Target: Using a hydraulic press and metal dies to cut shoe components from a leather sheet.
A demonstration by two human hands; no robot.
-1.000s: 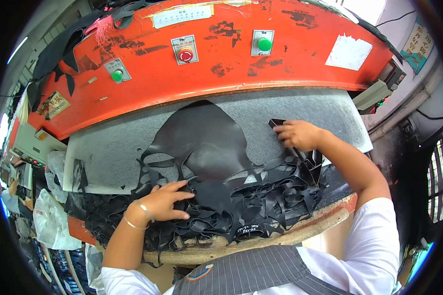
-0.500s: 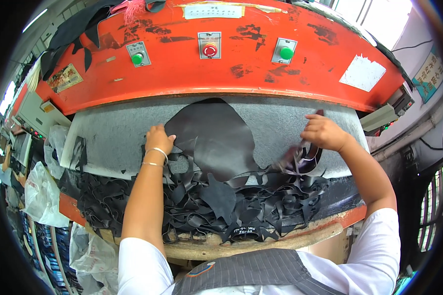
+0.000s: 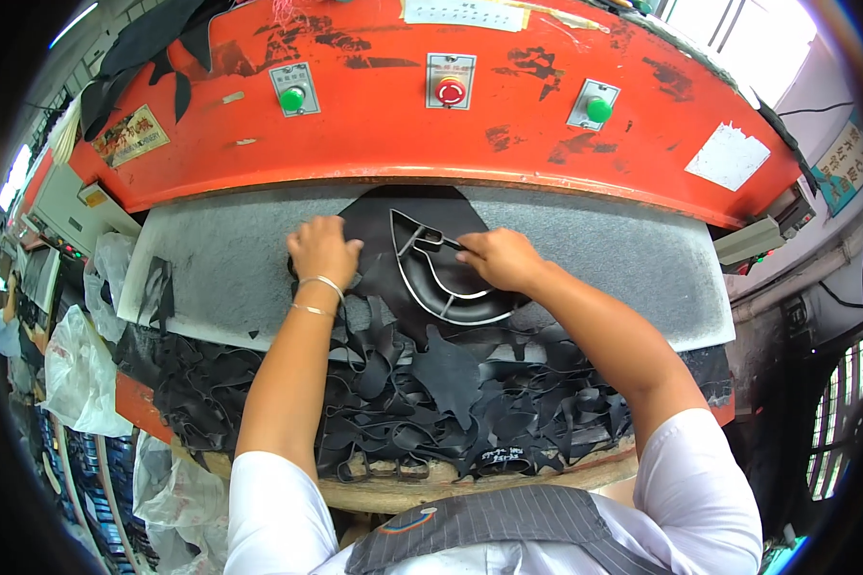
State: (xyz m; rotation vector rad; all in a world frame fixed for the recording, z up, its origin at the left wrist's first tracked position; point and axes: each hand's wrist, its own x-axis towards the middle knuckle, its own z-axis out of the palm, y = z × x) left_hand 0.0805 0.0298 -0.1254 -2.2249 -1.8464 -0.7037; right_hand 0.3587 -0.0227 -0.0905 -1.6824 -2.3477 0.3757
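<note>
A dark brown leather piece (image 3: 374,206) lies on the grey cutting pad (image 3: 594,240). My left hand (image 3: 322,251) is at its left edge, fingers curled down onto the leather and thumb out to the side; the fingertips are partly hidden. In my right hand (image 3: 501,259) is the upper end of a curved steel cutting die (image 3: 417,278), a crescent-like frame with cross braces. The die rests over the middle of the leather, though whether it sits fully flat I cannot tell. Dark leather scraps (image 3: 446,374) heap up along the pad's near edge.
Beyond the pad rises the orange press beam (image 3: 374,125), with two green buttons (image 3: 292,99) and a red stop button (image 3: 450,91). A wooden edge (image 3: 393,494) runs in front of me. Clear plastic bags (image 3: 84,369) hang at the left.
My right hand has brought the cutting die from the right side of the pad onto the leather. The leather has shifted left relative to the press, with my left hand at its edge.
</note>
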